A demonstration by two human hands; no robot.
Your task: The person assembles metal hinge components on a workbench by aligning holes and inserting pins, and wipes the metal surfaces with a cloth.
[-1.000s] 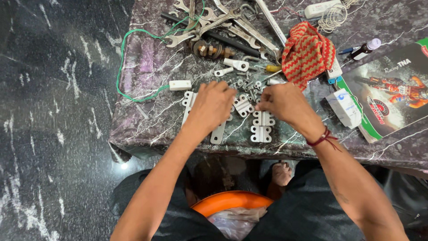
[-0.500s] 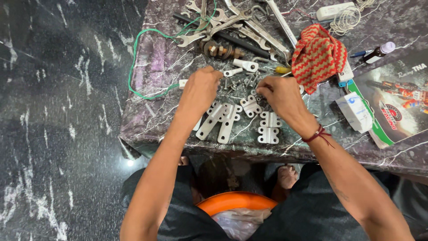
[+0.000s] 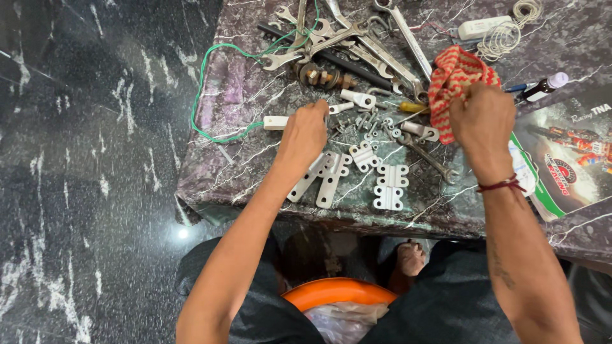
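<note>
Left hand (image 3: 306,130) curled, fingertips among small white metal hinges (image 3: 376,175) on purple marble surface (image 3: 223,114); right hand (image 3: 481,121) clenched, gripping red-striped knitted cloth (image 3: 449,79), hinges lying between hands.

I see spanners (image 3: 357,38) at top centre of the table (image 3: 223,159), hinges (image 3: 389,185) below them, cloth (image 3: 456,79) to the right, booklet (image 3: 567,162) at far right

Soft, even indoor light; sharp focus, glare on the floor (image 3: 183,233).
</note>
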